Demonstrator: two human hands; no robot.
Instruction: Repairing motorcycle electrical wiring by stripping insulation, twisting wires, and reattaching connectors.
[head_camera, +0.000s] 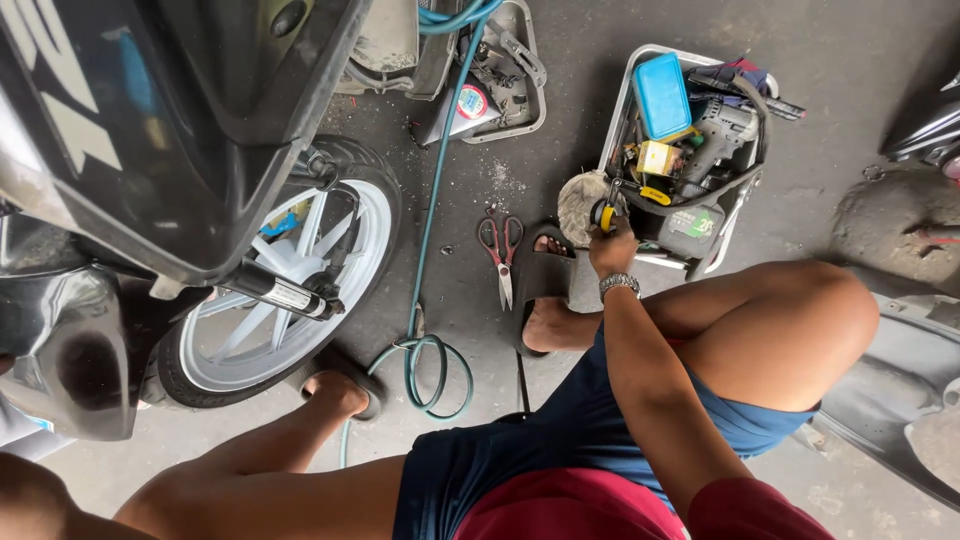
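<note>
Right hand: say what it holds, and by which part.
The right hand grips a yellow-and-black tool by its handle, at the edge of the tool bin. Its working end is hidden.

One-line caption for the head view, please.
Squatting person's right hand grips a yellow-and-black tool at a tool-filled bin, beside a motorcycle wheel.

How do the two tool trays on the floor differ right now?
The right tray is piled high with a blue box, a drill and other tools; the right hand reaches its near corner. The middle tray is cut off at the picture's top, with a green hose running past it. Both are pale and rest on the concrete.
</note>
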